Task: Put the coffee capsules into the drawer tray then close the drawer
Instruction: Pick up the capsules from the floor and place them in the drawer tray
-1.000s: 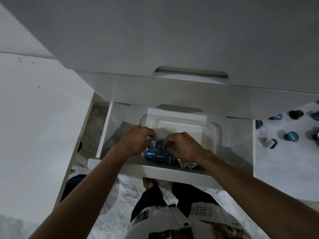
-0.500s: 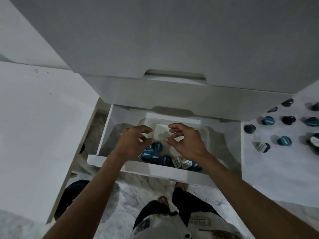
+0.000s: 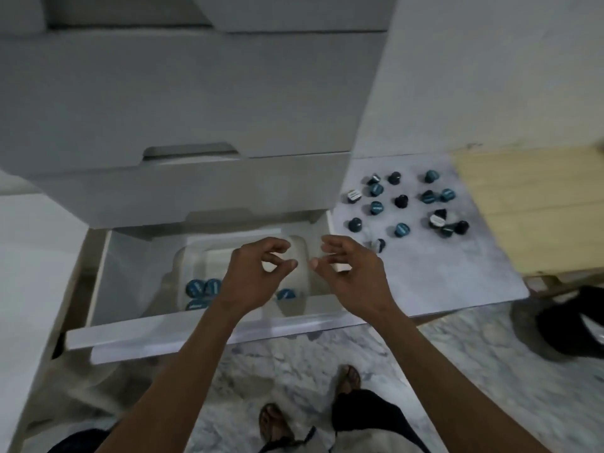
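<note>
The white drawer [image 3: 209, 331] stands pulled out below the cabinet. Inside it lies a white tray [image 3: 192, 259] with several blue-lidded coffee capsules [image 3: 203, 287] along its near side. My left hand [image 3: 258, 276] hovers over the tray, fingers loosely curled, holding nothing. My right hand [image 3: 353, 276] hovers over the tray's right end, also loosely curled and holding nothing. Several more capsules [image 3: 402, 229], blue and black, lie scattered on the marble surface [image 3: 441, 276] to the right of the drawer.
White cabinet fronts [image 3: 183, 93] rise above the drawer. A pale wooden board [image 3: 536, 204] lies at the far right, with a dark object [image 3: 568, 322] below it. Marble floor [image 3: 294, 364] and my sandalled feet [image 3: 349, 380] show beneath my arms.
Both hands let go of the capsules in the tray, then lifted and drifted right. My view swung right, bringing more of the scattered capsules into sight.
</note>
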Action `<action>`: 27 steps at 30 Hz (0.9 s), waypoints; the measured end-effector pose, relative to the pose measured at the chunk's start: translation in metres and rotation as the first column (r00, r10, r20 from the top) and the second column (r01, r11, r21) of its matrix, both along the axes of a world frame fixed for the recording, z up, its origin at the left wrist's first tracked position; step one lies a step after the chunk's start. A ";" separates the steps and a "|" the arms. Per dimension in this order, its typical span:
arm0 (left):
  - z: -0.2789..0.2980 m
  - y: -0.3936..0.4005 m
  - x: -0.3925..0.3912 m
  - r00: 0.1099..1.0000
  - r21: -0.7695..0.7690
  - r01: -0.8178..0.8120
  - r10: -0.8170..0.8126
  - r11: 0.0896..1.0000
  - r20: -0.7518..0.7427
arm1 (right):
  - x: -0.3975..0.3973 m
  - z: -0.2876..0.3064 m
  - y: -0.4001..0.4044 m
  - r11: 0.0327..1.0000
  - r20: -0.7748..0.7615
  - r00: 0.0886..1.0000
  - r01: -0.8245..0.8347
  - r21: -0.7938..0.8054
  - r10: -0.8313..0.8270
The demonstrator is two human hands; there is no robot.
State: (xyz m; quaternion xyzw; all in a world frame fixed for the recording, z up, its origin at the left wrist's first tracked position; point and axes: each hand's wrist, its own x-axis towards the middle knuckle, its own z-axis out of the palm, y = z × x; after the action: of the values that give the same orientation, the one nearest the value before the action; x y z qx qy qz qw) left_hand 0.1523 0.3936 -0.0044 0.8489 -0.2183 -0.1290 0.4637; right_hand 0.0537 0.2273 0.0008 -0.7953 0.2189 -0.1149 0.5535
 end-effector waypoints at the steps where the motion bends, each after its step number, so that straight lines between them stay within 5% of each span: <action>1: 0.005 -0.016 -0.005 1.000 -0.013 0.020 -0.019 1.000 0.008 | -0.008 0.003 -0.014 1.000 -0.001 1.000 0.022 -0.013 -0.023; 9: 0.007 -0.164 -0.032 0.999 -0.019 0.051 -0.051 0.999 0.011 | -0.053 -0.005 -0.158 0.984 -0.054 0.990 0.125 -0.123 -0.133; 15: -0.053 -0.244 -0.053 0.980 0.141 -0.146 0.163 0.979 -0.113 | -0.055 -0.049 -0.258 0.987 -0.203 0.974 0.068 -0.143 -0.096; 20: -0.100 -0.277 -0.064 0.891 0.357 -0.334 0.416 0.872 -0.183 | -0.032 -0.093 -0.289 0.988 -0.317 0.949 -0.051 -0.143 0.003; 27: -0.139 -0.320 -0.053 0.782 0.325 -0.553 0.612 0.767 -0.114 | 0.007 -0.149 -0.296 0.954 -0.251 0.963 -0.162 -0.253 0.097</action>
State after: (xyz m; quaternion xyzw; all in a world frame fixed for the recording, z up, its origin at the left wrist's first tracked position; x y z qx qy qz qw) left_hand 0.0992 0.0733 -0.1434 0.9112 0.1284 -0.0967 0.3794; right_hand 0.0605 -0.0684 -0.1480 -0.8842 0.2122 -0.0120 0.4159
